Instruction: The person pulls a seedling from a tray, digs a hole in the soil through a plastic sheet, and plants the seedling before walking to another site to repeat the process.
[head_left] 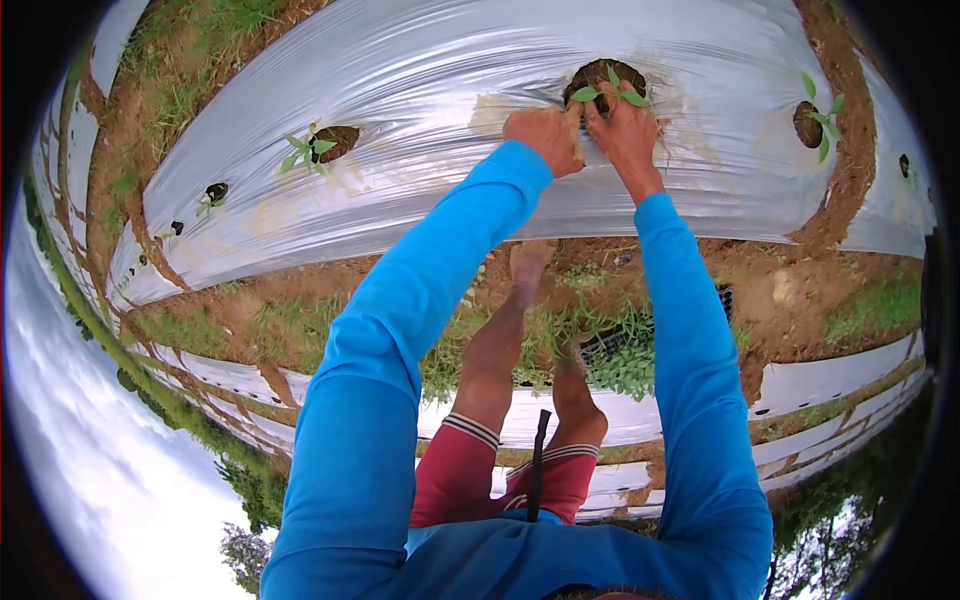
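Note:
A young seedling (611, 92) with several green leaves stands in a round soil-filled hole (590, 72) cut in the silver plastic mulch sheet (440, 70). My left hand (548, 137) is closed like a fist at the hole's near left edge, its thumb and forefinger side reaching the soil. From the near right, my right hand (628, 138) has its fingers bent down around the base of the seedling, partly under the leaves. What the left fingers hold, if anything, is hidden. Loose soil marks the sheet around both hands.
More seedlings grow beside holes to the left (307, 150) and right (824, 118). Behind my legs, a dark tray of green seedlings (625, 360) rests on the weedy ground. Bare soil paths (850, 160) and other mulched rows (830, 385) surround me.

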